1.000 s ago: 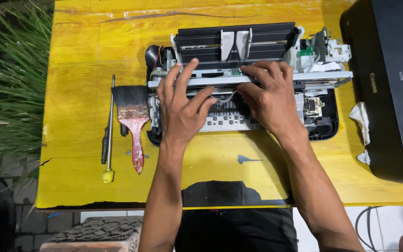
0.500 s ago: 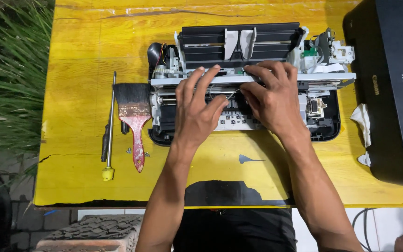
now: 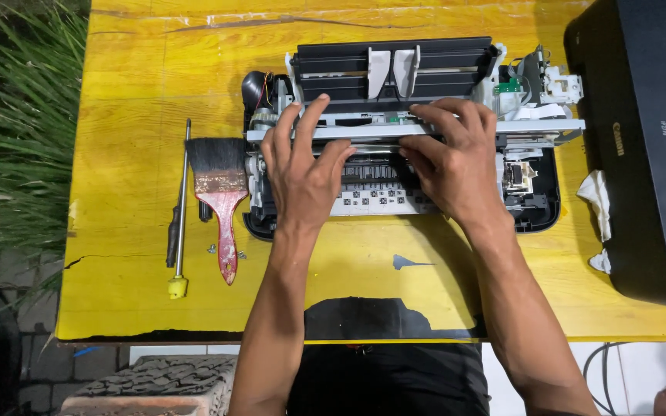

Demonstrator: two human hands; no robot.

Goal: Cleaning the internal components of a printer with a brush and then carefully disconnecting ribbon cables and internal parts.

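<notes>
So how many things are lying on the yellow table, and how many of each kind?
Opened printers with the cover off, under both hands: 1
Black printer covers at the right edge: 1
Red-handled flat paintbrushes: 1
Long screwdrivers with a yellow tip cap: 1
Crumpled white tissues: 2
Small loose screws: too small to count
Total: 6 things

The left hand and right hand rest on the printer.

opened black printer (image 3: 395, 100) on yellow table (image 3: 140, 69)

On the yellow table (image 3: 132, 69) lie a paintbrush (image 3: 220, 189), a screwdriver (image 3: 181, 216), and a black cover (image 3: 641, 139).
</notes>
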